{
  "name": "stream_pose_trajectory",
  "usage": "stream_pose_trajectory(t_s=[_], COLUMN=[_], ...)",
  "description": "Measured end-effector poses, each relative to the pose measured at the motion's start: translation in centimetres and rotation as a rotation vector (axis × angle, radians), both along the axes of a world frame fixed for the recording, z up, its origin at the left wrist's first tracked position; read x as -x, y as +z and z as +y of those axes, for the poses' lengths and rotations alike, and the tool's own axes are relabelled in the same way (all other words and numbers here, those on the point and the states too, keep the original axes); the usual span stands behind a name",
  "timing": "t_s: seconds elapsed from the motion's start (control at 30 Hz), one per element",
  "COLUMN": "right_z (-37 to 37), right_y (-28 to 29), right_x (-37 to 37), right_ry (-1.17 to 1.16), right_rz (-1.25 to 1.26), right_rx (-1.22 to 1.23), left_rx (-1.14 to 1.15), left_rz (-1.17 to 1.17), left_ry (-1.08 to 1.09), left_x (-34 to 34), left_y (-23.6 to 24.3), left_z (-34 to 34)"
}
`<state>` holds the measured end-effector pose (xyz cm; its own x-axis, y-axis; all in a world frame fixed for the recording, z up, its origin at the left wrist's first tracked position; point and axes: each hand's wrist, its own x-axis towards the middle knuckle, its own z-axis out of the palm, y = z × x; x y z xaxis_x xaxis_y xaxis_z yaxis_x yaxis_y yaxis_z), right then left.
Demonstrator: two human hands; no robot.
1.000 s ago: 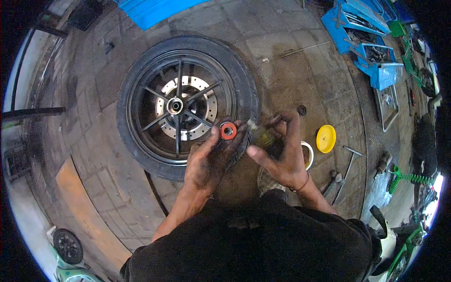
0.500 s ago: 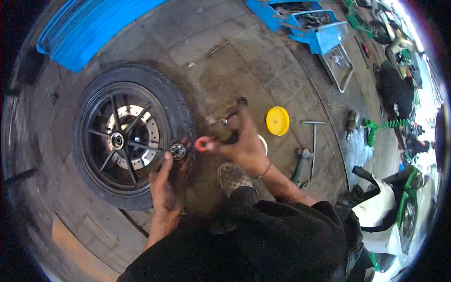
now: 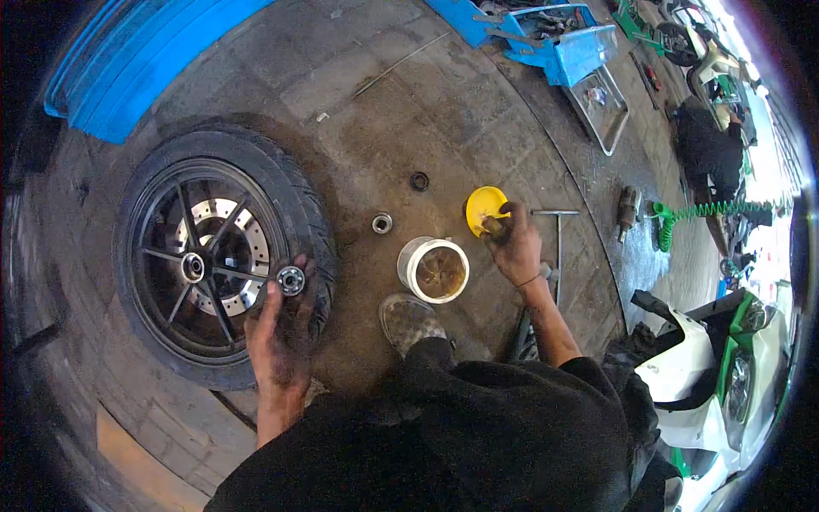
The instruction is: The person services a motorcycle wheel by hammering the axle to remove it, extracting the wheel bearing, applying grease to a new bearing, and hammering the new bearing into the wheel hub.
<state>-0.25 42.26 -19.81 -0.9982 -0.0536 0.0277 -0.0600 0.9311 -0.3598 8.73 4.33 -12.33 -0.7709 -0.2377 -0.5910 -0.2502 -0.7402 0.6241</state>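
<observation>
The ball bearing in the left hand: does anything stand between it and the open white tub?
Only fingers of the left hand, between the ball bearing and the white tub. Beyond them, nothing visible blocks the line: the metal collar lies above it in the picture, the shoe below.

The lid [image 3: 484,205] is yellow. The tub [image 3: 409,260] is white, with brown goo [image 3: 444,271]. The left bearing [image 3: 291,281] is silver, the tyre [image 3: 294,183] black, the far toolbox [image 3: 585,60] blue.

Black short-sleeved top [image 3: 444,435]; dark trouser leg [image 3: 429,353]; thin dark band [image 3: 530,281] at the right hand's [image 3: 515,247] wrist; greyish shoe [image 3: 404,322], perhaps checked.
</observation>
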Motion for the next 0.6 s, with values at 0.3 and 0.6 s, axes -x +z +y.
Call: stream_pose_trajectory(t_s=[0.3,0.6], right_z=[9.1,15.3], right_y=[-0.6,-4.1], right_x=[-1.2,-0.4], right_ry=[-0.143,-0.427], right_rz=[-0.095,0.151], right_rx=[-0.055,0.105], left_rx=[-0.137,-0.206], left_rz=[0.062,0.129], left_ry=[0.053,0.01], left_x=[0.1,-0.3], left_y=[-0.3,-0.8], left_z=[-0.3,-0.5])
